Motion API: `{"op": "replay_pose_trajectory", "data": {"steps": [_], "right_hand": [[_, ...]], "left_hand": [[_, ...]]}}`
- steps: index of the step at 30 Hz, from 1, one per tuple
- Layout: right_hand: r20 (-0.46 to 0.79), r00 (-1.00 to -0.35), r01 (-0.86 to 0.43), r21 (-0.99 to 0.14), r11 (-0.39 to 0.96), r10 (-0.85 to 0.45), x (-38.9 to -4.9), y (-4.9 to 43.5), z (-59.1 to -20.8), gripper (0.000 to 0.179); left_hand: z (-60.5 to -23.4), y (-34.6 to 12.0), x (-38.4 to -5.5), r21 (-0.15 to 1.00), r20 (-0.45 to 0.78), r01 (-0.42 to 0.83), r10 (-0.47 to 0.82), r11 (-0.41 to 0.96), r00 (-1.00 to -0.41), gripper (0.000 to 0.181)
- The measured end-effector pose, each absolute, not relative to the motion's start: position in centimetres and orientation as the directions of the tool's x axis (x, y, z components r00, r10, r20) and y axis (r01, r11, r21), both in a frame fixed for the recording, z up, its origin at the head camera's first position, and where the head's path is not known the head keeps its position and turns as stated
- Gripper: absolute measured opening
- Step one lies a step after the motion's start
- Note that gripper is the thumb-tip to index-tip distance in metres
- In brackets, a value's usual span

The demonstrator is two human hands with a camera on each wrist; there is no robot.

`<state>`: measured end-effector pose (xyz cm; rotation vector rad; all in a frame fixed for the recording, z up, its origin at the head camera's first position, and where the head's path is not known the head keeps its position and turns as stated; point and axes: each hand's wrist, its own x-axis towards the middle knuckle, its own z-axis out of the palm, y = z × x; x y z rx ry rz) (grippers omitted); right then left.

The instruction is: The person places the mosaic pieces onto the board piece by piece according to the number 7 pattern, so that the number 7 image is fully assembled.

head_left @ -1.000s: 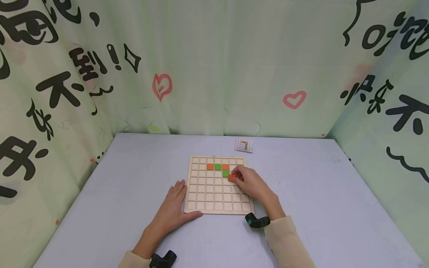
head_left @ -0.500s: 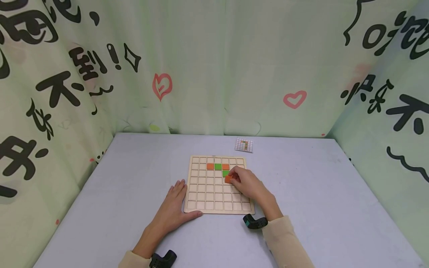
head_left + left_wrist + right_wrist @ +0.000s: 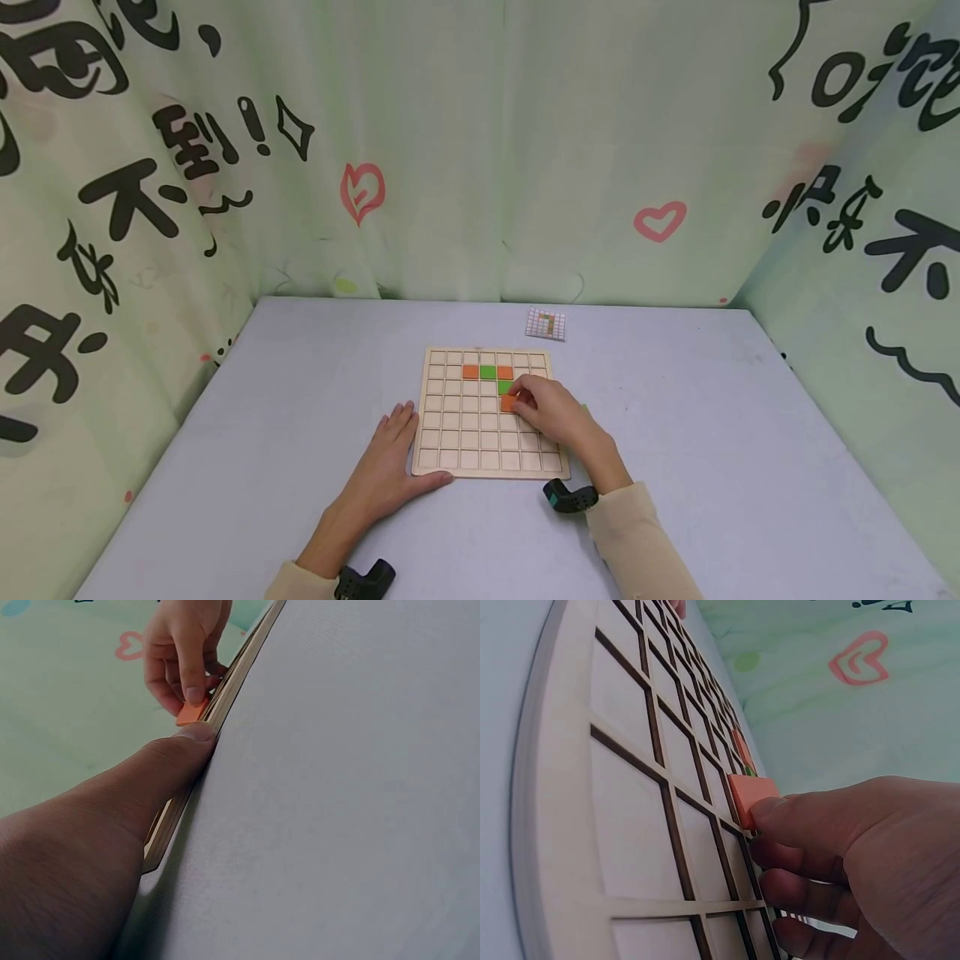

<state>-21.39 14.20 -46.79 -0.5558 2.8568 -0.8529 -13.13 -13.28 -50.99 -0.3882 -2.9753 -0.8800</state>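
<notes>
A wooden grid board (image 3: 461, 422) lies on the table. My right hand (image 3: 553, 410) pinches an orange square tile (image 3: 507, 404) at a cell just below a green tile (image 3: 505, 387). In the right wrist view the thumb lies on the orange tile (image 3: 748, 796), which is tilted at the grid. Higher on the board sit an orange tile (image 3: 470, 372), a green tile (image 3: 487, 372) and another orange tile (image 3: 505, 372) in a row. My left hand (image 3: 382, 467) rests with straight fingers at the board's left edge, its thumb touching the near edge.
A small card (image 3: 545, 324) with a printed grid pattern lies behind the board. A bit of green (image 3: 585, 407) shows beside the right hand, mostly hidden by it. The white table (image 3: 300, 375) meets a curtain (image 3: 450, 233) at the back.
My right hand has moved slightly left and down, bringing the orange tile from right of the green tile's column to the cell below it. The left hand has stayed still.
</notes>
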Motion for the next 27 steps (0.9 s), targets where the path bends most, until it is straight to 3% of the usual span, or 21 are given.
{"op": "replay_pose_trajectory", "data": {"steps": [27], "right_hand": [[0.047, -0.908, -0.382, -0.502, 0.776, -0.416, -21.12, 14.3, -46.73, 0.018]], "left_hand": [[-51.14, -13.37, -13.22, 0.55, 0.091, 0.251, 0.242, 0.796, -0.966, 0.108]]}}
